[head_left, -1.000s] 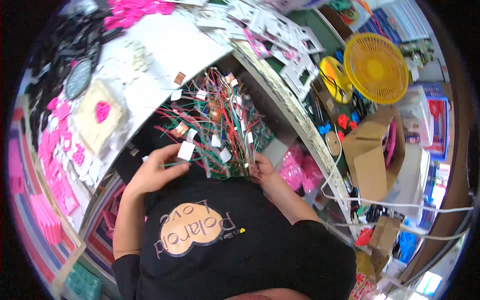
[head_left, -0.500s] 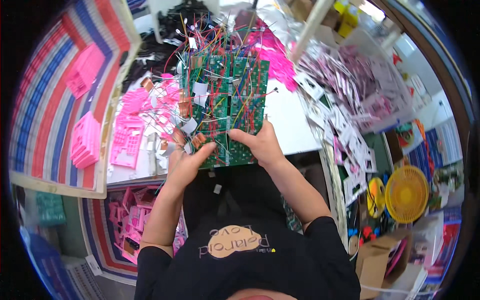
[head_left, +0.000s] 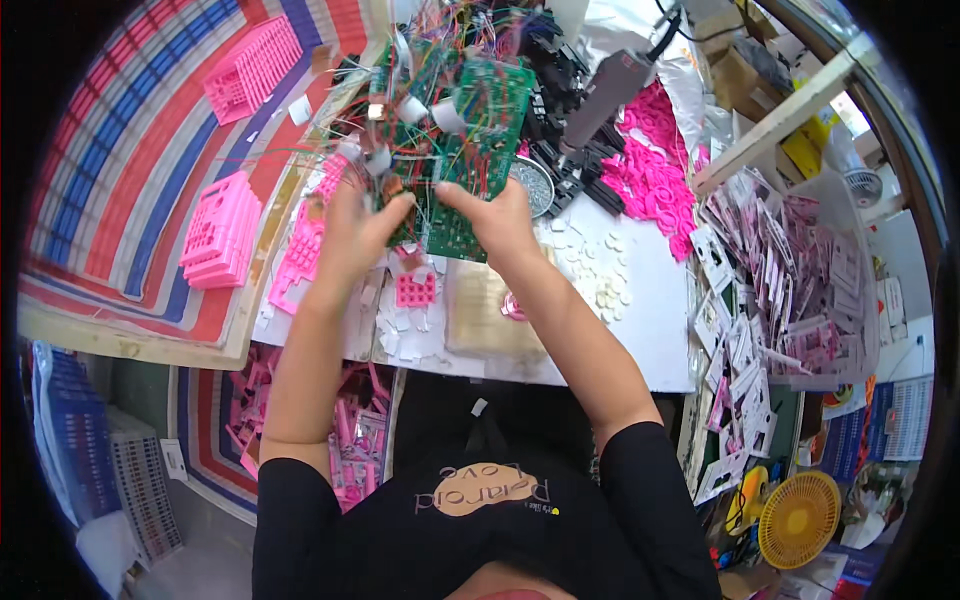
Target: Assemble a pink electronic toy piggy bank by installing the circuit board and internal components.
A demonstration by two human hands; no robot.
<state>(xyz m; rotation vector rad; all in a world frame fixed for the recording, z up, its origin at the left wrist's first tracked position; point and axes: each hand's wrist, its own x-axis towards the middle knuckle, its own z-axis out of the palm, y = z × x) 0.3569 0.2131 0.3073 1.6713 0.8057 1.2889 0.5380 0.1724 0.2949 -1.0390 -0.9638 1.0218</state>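
So the green circuit boards are up in the air over the left side of the white surface, set back from its near edge. Loads of thin coloured wires and white tabs stick out all over them. Right hand is clamped on the boards: thumb flat on the face, other fingers out of sight behind. Left hand is at their near left corner, thumb by the wires, but it's blurry and I can't tell if it's actually gripping.

Around that: a cream slab sits at the near edge of the surface, partly under the right forearm, with 1 pink grid piece just left of it. White bits are scattered to the right. A round metal dish peeks out beside the right hand, and black parts plus a hot pink heap fill the far side toward the right edge.
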